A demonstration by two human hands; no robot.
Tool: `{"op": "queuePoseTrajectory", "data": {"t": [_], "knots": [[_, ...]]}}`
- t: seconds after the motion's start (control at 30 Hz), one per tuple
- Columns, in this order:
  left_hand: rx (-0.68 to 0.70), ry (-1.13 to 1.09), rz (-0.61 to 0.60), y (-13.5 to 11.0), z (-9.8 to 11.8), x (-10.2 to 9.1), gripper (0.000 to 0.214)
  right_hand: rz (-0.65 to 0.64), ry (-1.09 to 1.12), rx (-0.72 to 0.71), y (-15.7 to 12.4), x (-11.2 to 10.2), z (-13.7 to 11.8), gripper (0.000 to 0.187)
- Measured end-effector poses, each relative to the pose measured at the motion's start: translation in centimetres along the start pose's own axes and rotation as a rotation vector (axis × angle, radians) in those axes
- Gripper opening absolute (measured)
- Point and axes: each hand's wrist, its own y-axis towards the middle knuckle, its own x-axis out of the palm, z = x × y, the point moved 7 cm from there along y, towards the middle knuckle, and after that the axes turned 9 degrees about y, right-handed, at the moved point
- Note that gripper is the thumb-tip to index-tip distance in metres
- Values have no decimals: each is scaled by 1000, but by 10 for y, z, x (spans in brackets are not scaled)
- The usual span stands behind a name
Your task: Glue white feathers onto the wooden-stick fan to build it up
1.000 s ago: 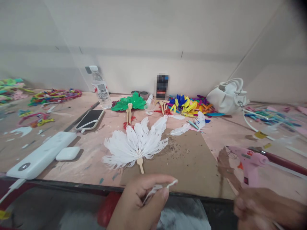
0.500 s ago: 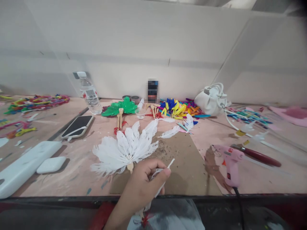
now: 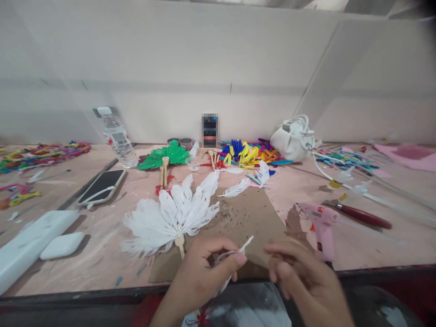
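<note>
My left hand [image 3: 213,268] is closed, with a thin white feather [image 3: 247,243] pinched between thumb and fingers, its bare quill end sticking up to the right. A fan of white feathers [image 3: 175,215] with a wooden handle [image 3: 180,245] lies just beyond it. That handle passes behind my left hand, and red threads [image 3: 204,314] show below; whether the palm also grips the handle is hidden. To the right, my right hand [image 3: 303,277] hovers over the table's front edge, slightly blurred, its fingers loosely bent and apart with nothing visible in them. A brown board [image 3: 269,222] lies under the work.
A pink glue gun [image 3: 322,222] and a red-handled knife [image 3: 366,215] lie at right. Loose white feathers [image 3: 236,187], a green feather fan [image 3: 166,155] and coloured feathers [image 3: 248,153] lie behind. A water bottle [image 3: 119,141], phone [image 3: 102,187] and white power bank [image 3: 37,240] are at left.
My right hand has come into view from the lower right. The left hand keeps its pinch on the white feather. The view has shifted slightly, moving the table things left.
</note>
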Motion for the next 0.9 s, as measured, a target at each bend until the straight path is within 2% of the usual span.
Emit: {"op": "queuePoseTrajectory", "data": {"t": [0.07, 0.13, 0.23, 0.33, 0.43, 0.5, 0.57, 0.63, 0.77, 0.83, 0.9], "knots": [[35, 26, -39, 0, 5, 1, 32, -13, 202, 67, 5, 33, 7, 13], [71, 45, -72, -1, 10, 2, 34, 15, 316, 133, 8, 50, 15, 20], [146, 68, -91, -3, 17, 3, 37, 25, 530, 255, 8, 58, 25, 32], [235, 58, -89, -5, 23, 3, 33, -48, 765, 429, 2, 64, 33, 38], [278, 55, -66, -7, 24, 2, 30, -86, 868, 585, -6, 69, 39, 42], [291, 68, -56, -7, 23, 2, 30, -82, 895, 613, -6, 68, 40, 41], [293, 89, -43, -8, 23, 2, 29, -53, 895, 557, 0, 64, 37, 37], [278, 111, -24, -9, 22, 1, 29, 8, 843, 442, 8, 56, 33, 32], [253, 144, 19, -11, 19, -2, 33, 147, 589, 264, 9, 34, 28, 20], [252, 141, 65, -11, 17, -5, 33, 307, 405, 235, -3, 9, 33, 17], [259, 123, 130, -12, 15, -9, 31, 536, 190, 191, -22, -28, 39, 20]]}}
